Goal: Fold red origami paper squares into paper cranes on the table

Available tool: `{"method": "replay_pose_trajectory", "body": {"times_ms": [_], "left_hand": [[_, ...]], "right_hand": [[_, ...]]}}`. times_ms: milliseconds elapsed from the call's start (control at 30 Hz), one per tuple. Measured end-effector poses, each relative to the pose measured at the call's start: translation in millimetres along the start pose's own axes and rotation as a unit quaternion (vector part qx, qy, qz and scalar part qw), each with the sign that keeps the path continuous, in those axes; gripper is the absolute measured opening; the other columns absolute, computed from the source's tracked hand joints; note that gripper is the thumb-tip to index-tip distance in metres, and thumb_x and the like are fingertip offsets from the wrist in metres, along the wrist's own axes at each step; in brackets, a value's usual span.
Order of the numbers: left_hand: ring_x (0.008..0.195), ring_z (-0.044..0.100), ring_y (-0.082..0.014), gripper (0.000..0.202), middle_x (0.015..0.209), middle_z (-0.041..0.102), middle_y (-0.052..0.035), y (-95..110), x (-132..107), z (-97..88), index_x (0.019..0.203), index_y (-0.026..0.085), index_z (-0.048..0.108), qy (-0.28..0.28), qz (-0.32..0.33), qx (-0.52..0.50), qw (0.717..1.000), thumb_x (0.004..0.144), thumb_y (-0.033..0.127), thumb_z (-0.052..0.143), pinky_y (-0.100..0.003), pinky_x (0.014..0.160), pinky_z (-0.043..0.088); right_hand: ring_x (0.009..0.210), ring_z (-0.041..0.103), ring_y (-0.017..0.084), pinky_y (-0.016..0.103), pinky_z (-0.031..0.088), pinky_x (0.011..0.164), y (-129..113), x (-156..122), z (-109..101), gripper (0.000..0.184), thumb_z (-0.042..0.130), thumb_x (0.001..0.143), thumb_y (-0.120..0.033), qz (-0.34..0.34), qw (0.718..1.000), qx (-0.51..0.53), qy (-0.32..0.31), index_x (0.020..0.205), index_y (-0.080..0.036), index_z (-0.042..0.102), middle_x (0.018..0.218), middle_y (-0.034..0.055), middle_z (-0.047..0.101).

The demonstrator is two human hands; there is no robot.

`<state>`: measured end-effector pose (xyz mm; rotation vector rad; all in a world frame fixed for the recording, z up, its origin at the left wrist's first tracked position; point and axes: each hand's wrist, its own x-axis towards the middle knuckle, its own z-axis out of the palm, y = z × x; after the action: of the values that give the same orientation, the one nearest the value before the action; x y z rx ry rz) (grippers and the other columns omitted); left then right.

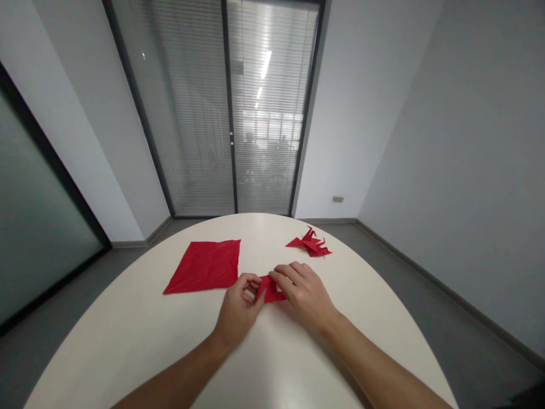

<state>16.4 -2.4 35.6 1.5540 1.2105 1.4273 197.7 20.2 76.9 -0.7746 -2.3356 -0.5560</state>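
Note:
A small piece of folded red paper point(269, 291) is held just above the white table, between my two hands. My left hand point(242, 304) pinches its left edge between thumb and curled fingers. From the right, my right hand point(303, 291) grips the paper's upper right part with its fingertips; the thumb is mostly hidden. Part of the folded paper is covered by the fingers. Left of my hands lies a larger flat sheet of red paper point(206, 264), creased and roughly square. Beyond my right hand sit several folded red paper cranes point(311, 243), bunched together.
The round white table point(140, 335) curves away on both sides. Behind it stands a glass partition point(191, 113) with blinds and dark frames. A plain wall point(468, 170) rises at the right, and a frosted glass panel point(38, 216) is at the left.

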Motion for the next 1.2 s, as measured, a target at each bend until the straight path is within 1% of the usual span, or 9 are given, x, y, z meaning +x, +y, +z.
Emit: {"method": "replay_pose_trajectory", "body": {"times_ms": [167,333,500,600,767,833,1000,1067,1200], "left_hand": [[0.067,0.063,-0.0129,0.020,0.084,0.065,-0.0007,-3.0,-1.6,1.3,0.096,0.021,0.056,-0.020,0.017,0.003,1.000,0.080,0.026,0.068,-0.019,0.053,0.045],[0.073,0.065,-0.0144,0.029,0.087,0.067,-0.0017,-3.2,-3.0,-1.1,0.103,0.021,0.055,-0.037,0.023,-0.018,0.999,0.078,0.020,0.069,-0.021,0.058,0.048],[0.081,0.067,-0.0171,0.026,0.090,0.069,-0.0030,-1.2,-2.4,-2.6,0.102,0.021,0.058,-0.036,0.030,-0.017,0.999,0.077,0.016,0.065,-0.023,0.064,0.052],[0.080,0.068,-0.0176,0.023,0.089,0.069,-0.0031,-1.8,-0.6,-3.0,0.096,0.020,0.060,-0.028,0.026,-0.011,0.999,0.075,0.014,0.064,-0.024,0.064,0.052],[0.076,0.067,-0.0177,0.016,0.087,0.070,-0.0030,-4.8,1.7,-5.2,0.093,0.019,0.061,0.000,0.023,0.033,0.999,0.077,0.018,0.063,-0.025,0.064,0.052],[0.076,0.067,-0.0179,0.016,0.087,0.069,-0.0027,-5.7,1.7,-6.3,0.093,0.019,0.062,0.007,0.025,0.064,0.998,0.077,0.017,0.061,-0.026,0.065,0.051],[0.071,0.066,-0.0169,0.011,0.089,0.069,-0.0029,-5.3,0.5,-6.9,0.092,0.020,0.063,0.013,0.025,0.110,0.994,0.082,0.019,0.058,-0.026,0.064,0.050],[0.069,0.065,-0.0165,0.010,0.090,0.070,-0.0036,-5.0,0.3,-6.3,0.093,0.019,0.063,0.023,0.022,0.112,0.993,0.086,0.025,0.058,-0.027,0.062,0.050],[0.064,0.064,-0.0164,0.020,0.087,0.069,-0.0039,-4.1,0.3,-5.8,0.095,0.019,0.063,0.053,0.010,0.096,0.994,0.091,0.037,0.056,-0.026,0.057,0.048]], "right_hand": [[0.081,0.058,0.021,0.035,0.041,0.071,2.0,-2.4,3.1,0.021,0.044,0.101,-0.015,-0.004,1.000,0.009,0.019,0.108,-0.018,0.064,0.093,0.0086,0.070],[0.077,0.059,0.021,0.034,0.043,0.069,-1.2,-1.7,4.8,0.016,0.045,0.097,-0.016,0.014,0.998,0.057,-0.005,0.097,-0.017,0.060,0.086,0.0086,0.069],[0.083,0.062,0.022,0.035,0.047,0.074,-3.4,-2.6,11.8,0.017,0.047,0.092,-0.012,0.056,0.992,0.113,0.014,0.104,-0.019,0.057,0.092,0.0089,0.070],[0.087,0.063,0.023,0.035,0.049,0.076,-1.6,-4.1,14.6,0.019,0.050,0.091,-0.010,0.079,0.988,0.127,0.030,0.106,-0.019,0.058,0.095,0.0089,0.070],[0.092,0.066,0.021,0.037,0.050,0.085,3.8,-6.0,13.1,0.019,0.048,0.096,-0.010,0.035,0.986,0.138,0.082,0.108,-0.020,0.058,0.101,0.0086,0.073],[0.090,0.067,0.021,0.036,0.050,0.085,5.2,-5.4,10.7,0.018,0.048,0.098,-0.011,0.017,0.987,0.132,0.087,0.109,-0.020,0.058,0.100,0.0081,0.074],[0.083,0.068,0.020,0.032,0.051,0.073,6.9,-2.7,1.8,0.014,0.048,0.100,-0.015,0.008,0.993,0.094,0.072,0.111,-0.019,0.056,0.096,0.0089,0.073],[0.082,0.068,0.020,0.030,0.052,0.071,8.4,-3.9,-0.2,0.015,0.047,0.100,-0.015,0.016,0.994,0.094,0.061,0.113,-0.019,0.055,0.096,0.0092,0.073],[0.084,0.070,0.017,0.026,0.053,0.068,13.7,-11.7,2.0,0.021,0.043,0.100,-0.014,0.050,0.992,0.116,0.021,0.117,-0.022,0.052,0.101,0.0078,0.072]]}}
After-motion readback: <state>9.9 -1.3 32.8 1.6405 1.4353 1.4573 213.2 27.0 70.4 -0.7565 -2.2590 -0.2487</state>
